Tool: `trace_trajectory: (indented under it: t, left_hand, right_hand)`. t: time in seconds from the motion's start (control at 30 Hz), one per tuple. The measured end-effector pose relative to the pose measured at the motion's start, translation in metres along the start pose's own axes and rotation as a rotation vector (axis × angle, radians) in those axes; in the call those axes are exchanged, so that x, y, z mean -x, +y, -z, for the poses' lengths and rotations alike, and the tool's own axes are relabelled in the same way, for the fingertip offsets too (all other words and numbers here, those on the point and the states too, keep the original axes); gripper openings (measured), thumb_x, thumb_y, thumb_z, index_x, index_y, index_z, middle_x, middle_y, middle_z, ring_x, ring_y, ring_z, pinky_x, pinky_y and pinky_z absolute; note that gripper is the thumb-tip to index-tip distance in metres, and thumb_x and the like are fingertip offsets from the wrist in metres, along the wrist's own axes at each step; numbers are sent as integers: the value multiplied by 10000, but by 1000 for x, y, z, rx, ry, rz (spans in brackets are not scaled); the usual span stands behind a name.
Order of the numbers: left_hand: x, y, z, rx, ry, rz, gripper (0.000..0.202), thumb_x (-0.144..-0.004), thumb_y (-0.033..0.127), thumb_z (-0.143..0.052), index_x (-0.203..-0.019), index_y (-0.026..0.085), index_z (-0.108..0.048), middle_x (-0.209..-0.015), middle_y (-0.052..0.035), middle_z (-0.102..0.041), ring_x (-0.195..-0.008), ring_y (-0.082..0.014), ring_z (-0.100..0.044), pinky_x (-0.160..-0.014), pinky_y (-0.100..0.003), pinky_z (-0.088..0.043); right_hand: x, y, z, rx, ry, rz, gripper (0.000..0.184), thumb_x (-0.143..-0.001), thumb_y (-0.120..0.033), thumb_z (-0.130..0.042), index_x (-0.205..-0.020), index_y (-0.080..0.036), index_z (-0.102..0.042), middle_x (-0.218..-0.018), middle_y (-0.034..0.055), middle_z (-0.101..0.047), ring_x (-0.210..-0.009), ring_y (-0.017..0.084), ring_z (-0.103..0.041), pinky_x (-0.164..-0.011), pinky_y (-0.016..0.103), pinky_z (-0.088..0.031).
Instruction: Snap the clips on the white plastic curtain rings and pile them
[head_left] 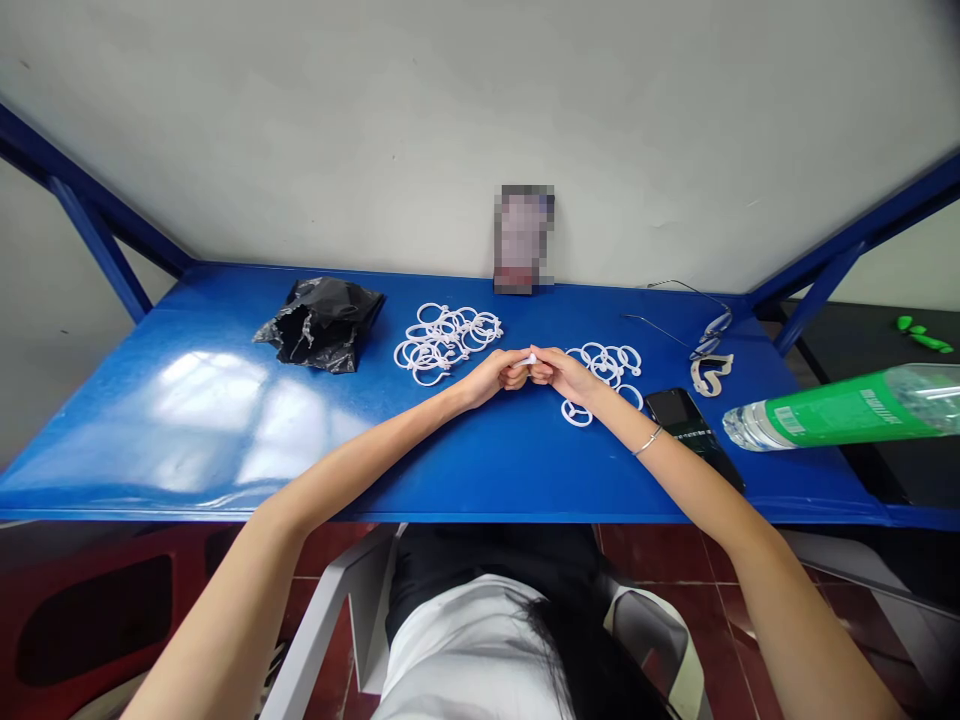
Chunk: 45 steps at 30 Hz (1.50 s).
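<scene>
My left hand (501, 376) and my right hand (556, 371) meet over the middle of the table, knuckles together and fingers curled. Both are closed on a white plastic ring (532, 358), of which only a small part shows between the fingertips; the rest is hidden. A tangled heap of similar white rings (429, 378) lies just left of my left hand. Several more white rings (576, 414) are spread by my right hand and wrist, partly covered by it.
The blue table (465, 470) stands against a wall. A crumpled black plastic bag (330, 315) lies at the left. A blurred upright object (523, 240) leans at the back. At the right are eyeglasses (712, 330), a white curved piece (709, 375), a dark phone (694, 435) and a green-labelled bottle (847, 408).
</scene>
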<state>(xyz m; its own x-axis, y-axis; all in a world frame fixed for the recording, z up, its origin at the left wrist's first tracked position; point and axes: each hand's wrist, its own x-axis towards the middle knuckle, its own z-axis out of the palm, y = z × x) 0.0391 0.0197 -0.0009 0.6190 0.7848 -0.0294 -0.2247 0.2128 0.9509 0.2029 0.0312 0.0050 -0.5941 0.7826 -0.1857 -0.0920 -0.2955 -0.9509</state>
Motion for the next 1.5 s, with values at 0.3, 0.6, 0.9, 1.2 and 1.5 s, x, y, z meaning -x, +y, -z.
trace_trajectory:
  t: [0.3,0.6,0.9,1.2,1.5]
  left_hand:
    - [0,1,-4,183,-28,93,668,-990,562,-291,-457,196,-121,-438,33,-113,-421,-84,-215,-469,-288,-287]
    - [4,3,4,351,-43,118,556,-951,395,-361,-457,194,-204,-444,34,-172,-419,-93,-318,-492,-252,-310]
    - [10,-3,11,-193,159,-143,341,-897,415,-500,-663,174,-444,-627,8,-470,-569,-100,-440,-541,-231,-324]
    - [12,-2,13,-1523,414,-270,304,-1022,288,-345,-942,155,-607,-963,-110,-623,-862,-203,-588,-648,-272,-413]
    - [12,6,26,-1748,635,-57,250,-967,183,-388,-962,119,-630,-1077,-185,-595,-997,-285,-589,-631,-299,-451]
  right_hand:
    - [-1,3,-2,-43,-23,68,696,-793,-664,-627,-426,-216,-241,-445,-52,-199,-480,107,-217,-539,297,-266]
    - [-1,5,1,-159,-75,39,565,-849,-567,-622,-491,-200,-386,-497,-47,-297,-524,106,-315,-592,250,-352]
    - [4,-10,15,137,172,169,342,-791,-482,-637,-975,-195,-670,-845,17,-628,-608,111,-490,-554,260,-354]
    - [19,-29,53,1298,464,392,154,-786,-155,-496,-864,-199,-621,-881,67,-680,-859,242,-573,-806,395,-408]
    - [21,-22,52,1581,223,160,148,-844,-121,-416,-884,-198,-536,-933,77,-647,-876,246,-544,-826,411,-373]
